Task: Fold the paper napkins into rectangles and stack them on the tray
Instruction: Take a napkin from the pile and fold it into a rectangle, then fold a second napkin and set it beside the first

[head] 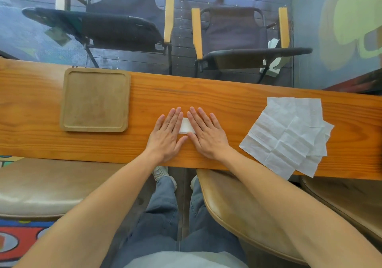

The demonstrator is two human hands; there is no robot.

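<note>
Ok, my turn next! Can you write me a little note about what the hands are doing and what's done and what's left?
Left hand and right hand: both flat and open, pressing down on one small folded napkin on the table.
Tray: on the table, left of the hands, nothing on it.
Unfolded napkins: a loose pile to the right, overhanging the table's near edge.
Done: one napkin folded into a rectangle.
Left: put it on the tray, then fold and stack the rest.

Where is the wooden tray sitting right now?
In the head view, the tray sits on the table to the left of both hands, near the far edge, with nothing stacked on it.
</note>
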